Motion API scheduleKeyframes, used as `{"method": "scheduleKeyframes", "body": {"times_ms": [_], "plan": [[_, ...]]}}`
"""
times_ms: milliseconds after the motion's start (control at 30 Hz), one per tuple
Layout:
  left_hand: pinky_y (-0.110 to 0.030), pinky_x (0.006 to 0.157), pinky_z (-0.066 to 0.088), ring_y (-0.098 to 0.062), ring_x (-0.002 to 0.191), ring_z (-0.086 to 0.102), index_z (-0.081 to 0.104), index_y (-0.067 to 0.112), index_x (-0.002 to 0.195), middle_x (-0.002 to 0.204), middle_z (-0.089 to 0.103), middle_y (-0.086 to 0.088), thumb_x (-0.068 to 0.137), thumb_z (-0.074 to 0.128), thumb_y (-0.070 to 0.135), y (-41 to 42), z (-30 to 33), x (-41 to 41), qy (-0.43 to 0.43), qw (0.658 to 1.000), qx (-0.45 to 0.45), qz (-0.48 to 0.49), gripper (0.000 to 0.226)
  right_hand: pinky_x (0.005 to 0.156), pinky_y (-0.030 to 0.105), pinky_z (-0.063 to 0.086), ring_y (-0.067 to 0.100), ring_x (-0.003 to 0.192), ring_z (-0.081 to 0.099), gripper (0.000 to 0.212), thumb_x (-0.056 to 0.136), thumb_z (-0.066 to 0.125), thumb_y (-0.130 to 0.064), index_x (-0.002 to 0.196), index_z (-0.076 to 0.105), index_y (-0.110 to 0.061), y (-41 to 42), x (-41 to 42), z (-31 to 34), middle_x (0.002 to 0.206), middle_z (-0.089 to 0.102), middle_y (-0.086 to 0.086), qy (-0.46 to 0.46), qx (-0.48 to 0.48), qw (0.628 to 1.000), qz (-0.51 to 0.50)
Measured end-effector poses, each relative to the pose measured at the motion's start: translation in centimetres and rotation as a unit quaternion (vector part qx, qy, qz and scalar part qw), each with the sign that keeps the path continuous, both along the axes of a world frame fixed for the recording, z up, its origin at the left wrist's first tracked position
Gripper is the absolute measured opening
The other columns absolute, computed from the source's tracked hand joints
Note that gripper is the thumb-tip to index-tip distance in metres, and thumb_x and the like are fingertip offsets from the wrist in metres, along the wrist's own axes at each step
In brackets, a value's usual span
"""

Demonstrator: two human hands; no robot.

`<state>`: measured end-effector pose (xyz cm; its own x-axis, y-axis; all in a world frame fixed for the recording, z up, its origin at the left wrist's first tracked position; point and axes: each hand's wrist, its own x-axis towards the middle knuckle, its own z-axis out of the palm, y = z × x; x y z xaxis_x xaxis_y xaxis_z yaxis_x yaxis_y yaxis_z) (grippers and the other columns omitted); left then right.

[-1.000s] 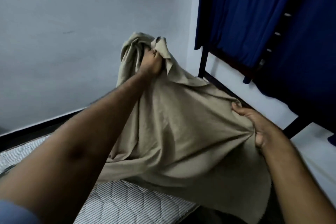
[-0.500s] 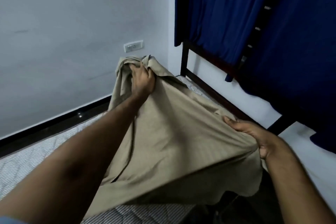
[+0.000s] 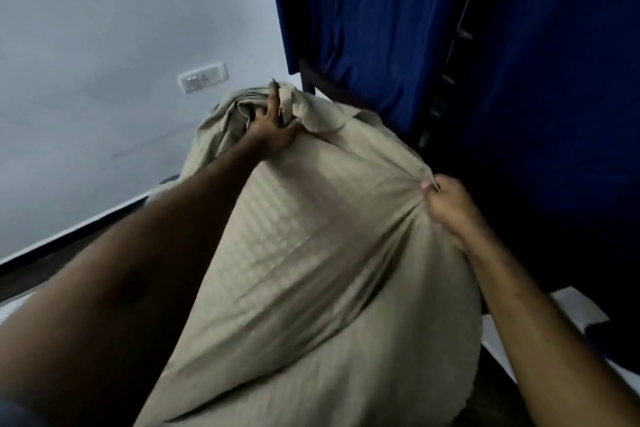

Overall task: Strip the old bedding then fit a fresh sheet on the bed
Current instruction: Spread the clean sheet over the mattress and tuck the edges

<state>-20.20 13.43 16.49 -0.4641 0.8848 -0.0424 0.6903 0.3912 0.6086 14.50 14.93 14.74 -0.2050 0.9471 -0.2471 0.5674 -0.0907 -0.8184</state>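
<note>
- mattress (image 3: pixel 14 305) nearly all hidden: only a pale striped sliver at the lower left edge, rest buried under the beige sheet (image 3: pixel 311 253).
- lower hem of the sheet cut off by the bottom edge; far end bunched into dark folds, hard to read.
- left hand (image 3: pixel 273 128) half sunk in that bunch, fingers curled into the folds, one finger sticking up above the cloth.
- right hand (image 3: pixel 446 204) pinching a gathered point of the sheet's right edge, creases fanning out from the pinch.
- hands well apart, each clamped on the sheet, cloth stretched between them.
- dark bed frame (image 3: pixel 311 80) mostly covered by blue curtains (image 3: pixel 381 28); wall socket (image 3: pixel 202 77) showing just above the bunch.
- against half a second ago: more of the sheet filling the view, mattress quilting far less visible, socket lower and nearer the bunched end, right hand now at a tight pinch rather than a broad grip.
- sheet lying over the bed, long axis running from the near bottom edge up and away toward the far wall, bunched end pointing at the corner by the bed frame, billowed in the middle.
</note>
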Motion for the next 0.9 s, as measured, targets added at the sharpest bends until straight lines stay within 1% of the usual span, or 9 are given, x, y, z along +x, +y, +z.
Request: {"method": "scheduleKeyframes", "body": {"times_ms": [100, 233, 333, 400, 467, 567, 700, 767, 900], "plan": [[-0.045, 0.123, 0.024, -0.038, 0.153, 0.020, -0.021, 0.010, 0.158, 0.166, 0.015, -0.026, 0.092, 0.061, 0.049, 3.7, -2.5, 1.1, -0.026, 0.999, 0.029, -0.014, 0.113, 0.083, 0.043, 0.050, 0.039, 0.094, 0.063, 0.024, 0.101, 0.049, -0.020, 0.092, 0.059, 0.000, 4.9, -0.6, -5.2, 0.098, 0.066, 0.023, -0.031, 0.047, 0.998, -0.006], [-0.030, 0.122, 0.010, -0.034, 0.156, 0.006, -0.017, -0.001, 0.156, 0.167, 0.002, -0.023, 0.096, 0.068, 0.031, 3.7, -8.7, 2.9, -0.011, 0.999, -0.014, -0.037, 0.109, 0.089, 0.044, 0.049, 0.042, 0.105, 0.060, 0.023, 0.095, 0.045, -0.017, 0.107, 0.060, -0.004, 7.4, -1.6, -11.4, 0.114, 0.064, 0.024, -0.073, 0.034, 0.996, 0.023], [-0.029, 0.123, 0.005, -0.036, 0.156, 0.004, -0.011, -0.005, 0.157, 0.167, -0.001, -0.026, 0.096, 0.068, 0.035, 1.9, -13.5, 4.2, -0.008, 0.997, -0.066, -0.040, 0.107, 0.099, 0.032, 0.039, 0.033, 0.125, 0.052, 0.035, 0.099, 0.044, -0.007, 0.131, 0.056, -0.004, 7.5, -2.9, -14.8, 0.135, 0.058, 0.017, -0.092, 0.005, 0.994, 0.055], [-0.041, 0.126, 0.015, -0.039, 0.155, 0.008, -0.008, -0.006, 0.156, 0.166, 0.000, -0.027, 0.092, 0.070, 0.033, 0.5, -15.8, 4.4, -0.025, 0.995, -0.089, -0.035, 0.108, 0.092, 0.025, 0.034, 0.028, 0.123, 0.051, 0.035, 0.098, 0.044, 0.000, 0.131, 0.055, -0.001, 7.5, -3.6, -16.7, 0.130, 0.059, 0.016, -0.097, -0.011, 0.991, 0.086], [-0.039, 0.123, 0.022, -0.038, 0.156, 0.006, -0.007, -0.007, 0.156, 0.167, -0.001, -0.026, 0.092, 0.070, 0.027, -1.0, -16.8, 4.7, -0.027, 0.995, -0.090, -0.037, 0.106, 0.087, 0.023, 0.037, 0.024, 0.114, 0.056, 0.035, 0.094, 0.044, 0.007, 0.125, 0.059, 0.001, 7.2, -4.2, -17.9, 0.117, 0.063, 0.015, -0.083, -0.028, 0.989, 0.118], [-0.029, 0.118, 0.017, -0.037, 0.155, 0.012, -0.005, -0.005, 0.157, 0.166, 0.008, -0.027, 0.097, 0.067, 0.024, -3.3, -17.1, 4.8, -0.043, 0.992, -0.118, -0.018, 0.099, 0.094, 0.028, 0.045, 0.028, 0.114, 0.061, 0.042, 0.087, 0.044, 0.001, 0.122, 0.066, -0.010, 6.9, -5.6, -19.4, 0.115, 0.068, 0.012, -0.047, -0.032, 0.989, 0.134], [-0.017, 0.112, 0.018, -0.031, 0.153, 0.022, 0.011, -0.008, 0.157, 0.163, 0.024, -0.024, 0.100, 0.064, 0.021, -6.9, -17.3, 5.2, -0.096, 0.990, -0.106, 0.001, 0.083, 0.096, 0.016, 0.037, 0.022, 0.121, 0.057, 0.045, 0.091, 0.041, 0.004, 0.128, 0.065, -0.007, 7.8, -7.8, -17.9, 0.126, 0.065, 0.008, -0.026, 0.000, 0.997, 0.076], [-0.015, 0.108, 0.023, -0.028, 0.150, 0.030, 0.015, -0.003, 0.158, 0.162, 0.031, -0.018, 0.100, 0.063, 0.024, -9.1, -17.0, 5.8, -0.111, 0.988, -0.102, 0.028, 0.080, 0.099, 0.022, 0.039, 0.025, 0.122, 0.057, 0.044, 0.092, 0.043, -0.004, 0.128, 0.066, -0.013, 9.2, -8.5, -16.3, 0.131, 0.065, 0.009, -0.026, 0.036, 0.999, 0.028], [-0.040, 0.114, 0.040, -0.029, 0.142, 0.043, 0.022, 0.004, 0.159, 0.161, 0.035, -0.015, 0.100, 0.063, 0.025, -13.2, -17.3, 7.5, -0.141, 0.984, -0.085, 0.065, 0.075, 0.107, 0.037, 0.043, 0.032, 0.125, 0.055, 0.049, 0.087, 0.045, -0.016, 0.134, 0.059, -0.016, 9.7, -9.6, -15.5, 0.137, 0.059, 0.014, -0.076, 0.037, 0.996, 0.017]]}}
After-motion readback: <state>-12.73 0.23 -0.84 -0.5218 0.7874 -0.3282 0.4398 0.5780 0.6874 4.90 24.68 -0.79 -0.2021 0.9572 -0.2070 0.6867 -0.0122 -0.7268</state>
